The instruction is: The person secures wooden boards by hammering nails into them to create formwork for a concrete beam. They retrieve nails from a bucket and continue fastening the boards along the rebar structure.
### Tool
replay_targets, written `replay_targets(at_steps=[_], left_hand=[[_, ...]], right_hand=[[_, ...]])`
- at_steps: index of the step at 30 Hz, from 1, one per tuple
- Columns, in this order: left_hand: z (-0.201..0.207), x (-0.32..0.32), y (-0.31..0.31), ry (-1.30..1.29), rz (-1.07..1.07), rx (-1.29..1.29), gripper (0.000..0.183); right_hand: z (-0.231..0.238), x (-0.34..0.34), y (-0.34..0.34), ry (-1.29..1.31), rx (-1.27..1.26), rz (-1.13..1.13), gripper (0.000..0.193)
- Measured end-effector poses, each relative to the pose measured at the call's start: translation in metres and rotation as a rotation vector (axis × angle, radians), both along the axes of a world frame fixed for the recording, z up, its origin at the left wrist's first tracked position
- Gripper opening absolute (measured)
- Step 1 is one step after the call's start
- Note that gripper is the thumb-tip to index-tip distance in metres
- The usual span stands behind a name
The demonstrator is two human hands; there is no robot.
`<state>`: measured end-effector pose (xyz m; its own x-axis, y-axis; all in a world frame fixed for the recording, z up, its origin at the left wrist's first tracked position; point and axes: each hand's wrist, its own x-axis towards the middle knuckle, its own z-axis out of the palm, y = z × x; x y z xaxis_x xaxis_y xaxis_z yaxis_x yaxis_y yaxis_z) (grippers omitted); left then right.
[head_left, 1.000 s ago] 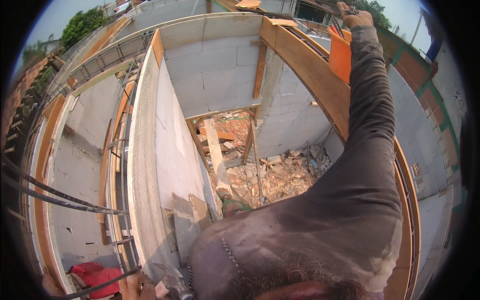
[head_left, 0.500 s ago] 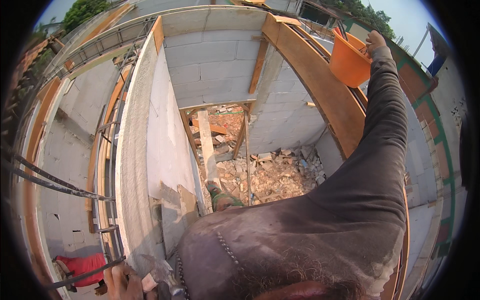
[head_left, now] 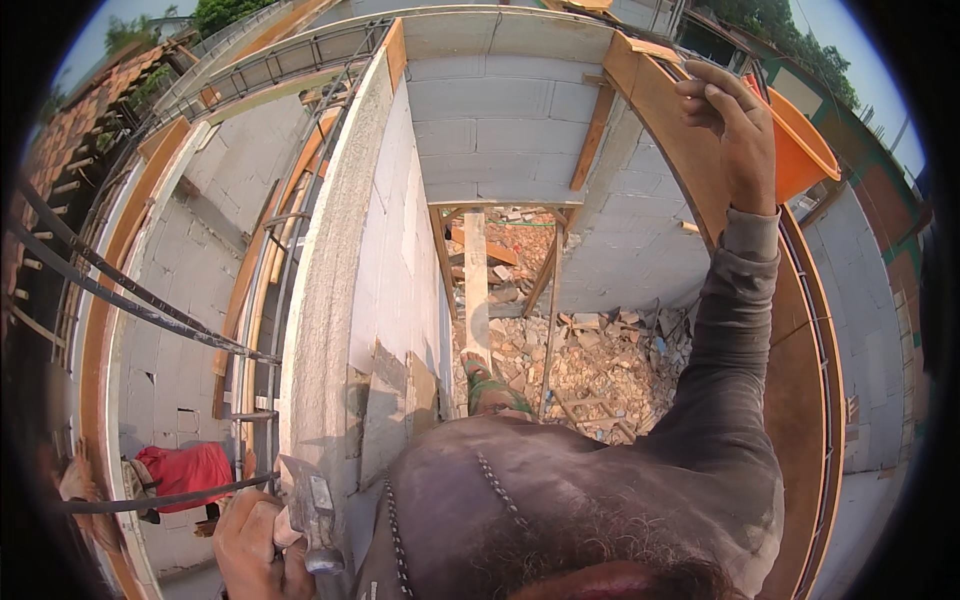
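At the lower left my left hand [head_left: 252,548] is wrapped round the handle of a hammer [head_left: 318,520]; its metal head points up beside the top of a rough wall [head_left: 322,330]. My right hand [head_left: 735,125] is raised at the upper right, in front of an orange bucket [head_left: 805,150] that stands by the wooden formwork. Its fingers are curled together and point left; whatever they may hold is too small to make out. The bucket's contents cannot be seen.
Curved wooden formwork boards [head_left: 800,420] with steel bars run along the right. Black rebar [head_left: 150,310] juts in from the left, near a red cloth [head_left: 185,475]. Far below, my foot [head_left: 478,366] is on a narrow plank [head_left: 476,260] above rubble [head_left: 590,360].
My right hand has drawn back from the orange bucket's rim and now lies left of it, fingers curled. The hammer in my left hand shows more fully. The whole view has shifted right.
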<state>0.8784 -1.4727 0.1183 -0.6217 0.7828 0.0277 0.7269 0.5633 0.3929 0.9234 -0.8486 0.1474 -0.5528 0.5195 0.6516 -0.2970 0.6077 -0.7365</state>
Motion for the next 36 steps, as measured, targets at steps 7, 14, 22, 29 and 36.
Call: replay_targets(at_steps=[7,14,22,29,36], left_hand=[[0.020,-0.001,0.054,-0.023,0.315,0.238,0.020],[0.022,-0.017,0.088,-0.190,0.422,0.384,0.032],[0.011,-0.026,0.092,-0.312,0.366,0.336,0.017],[0.019,-0.002,0.083,-0.276,0.591,0.415,0.027],[0.023,-0.005,0.095,-0.386,0.470,0.421,0.027]], right_hand=[[-0.146,-0.072,-0.250,-0.129,0.377,1.183,0.022],[-0.132,-0.086,-0.331,0.205,0.319,1.214,0.024],[-0.131,-0.082,-0.340,0.029,0.271,1.472,0.026],[-0.115,-0.015,-0.213,-0.035,0.099,0.872,0.013],[-0.101,0.170,-0.030,0.042,0.324,-1.172,0.027]])
